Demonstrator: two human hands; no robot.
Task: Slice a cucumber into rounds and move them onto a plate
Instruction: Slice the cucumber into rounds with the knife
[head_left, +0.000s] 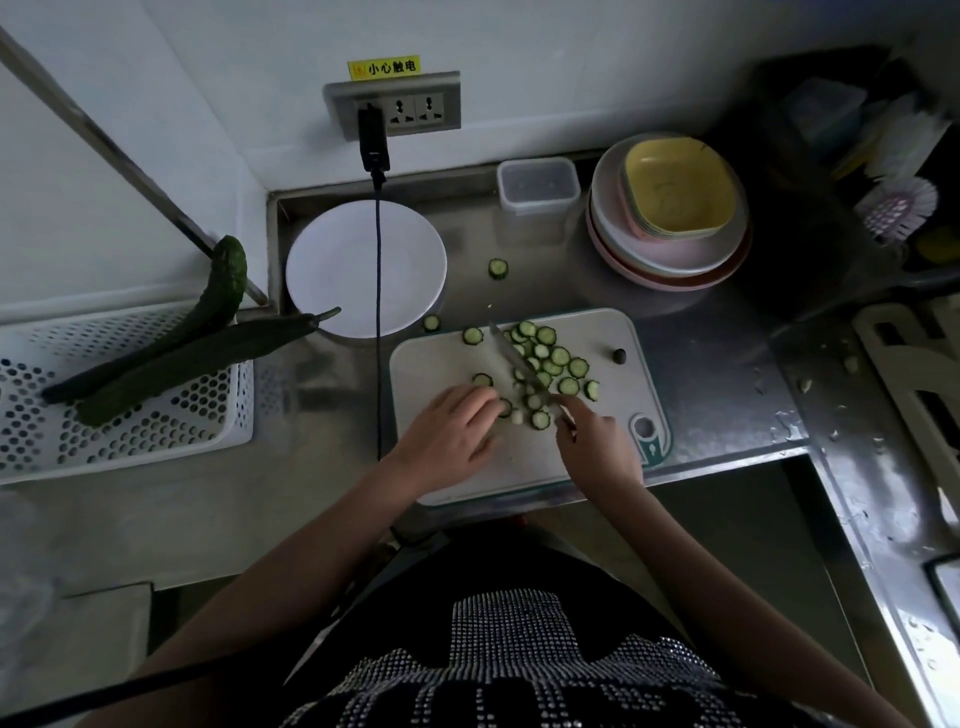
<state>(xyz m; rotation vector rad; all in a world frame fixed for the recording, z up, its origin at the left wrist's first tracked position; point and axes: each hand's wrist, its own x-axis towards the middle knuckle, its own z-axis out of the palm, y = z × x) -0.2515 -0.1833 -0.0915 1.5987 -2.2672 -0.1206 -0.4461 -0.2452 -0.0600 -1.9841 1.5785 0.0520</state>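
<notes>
The right hand (597, 441) grips the knife (514, 361) over the rounds (550, 364) on the cutting board (613, 332); the left hand (449, 431), fingers loosely bent, steadies the last stub. Slicing looks nearly done. Next, gather the rounds onto the white plate (332, 270), far left.

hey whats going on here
A person is slicing cucumber on a white cutting board. The right hand holds a knife, while the left hand rests on the board at the rounds. The white plate holds none, a few rounds lie on the counter, and two whole cucumbers lie in a white basket.
</notes>
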